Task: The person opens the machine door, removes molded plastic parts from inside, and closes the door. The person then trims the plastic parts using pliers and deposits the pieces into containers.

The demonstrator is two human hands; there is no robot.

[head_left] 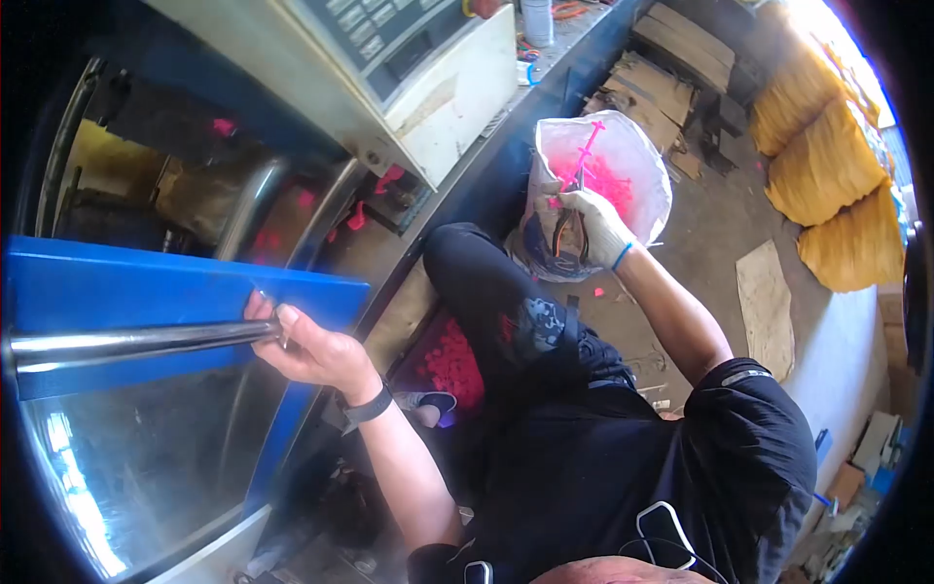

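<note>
A head-worn camera looks down on a person in dark clothes sitting in a workshop. A white sack (658, 185), its mouth wide open, stands just beyond the person's knee and is the landmark here.

The right hand (598, 224), in a white glove, is at the near side of the sack's mouth. It is closed around pliers (559, 232) with orange and black handles. At the tip of the pliers, over the sack's opening, is a bright pink branching piece (588, 146). Below it, inside the sack, lie many loose pink pieces (615, 192).

The left hand (319, 352), bare, with a dark wristband (370, 405), is well to the left of the sack. Its fingers are wrapped around the end of a shiny metal bar (146, 343) in front of a blue panel (117, 277).

Nearer the person than the sack, and to its left, is a heap of pink bits (453, 362) beside the bent leg. Left of the sack stands a pale machine cabinet (452, 122); beyond the sack, a tabletop carries a pale cup (537, 21). Right of the sack, a flat piece of cardboard (766, 307) lies on the floor, and farther right are crumpled yellow sheets (825, 156).
</note>
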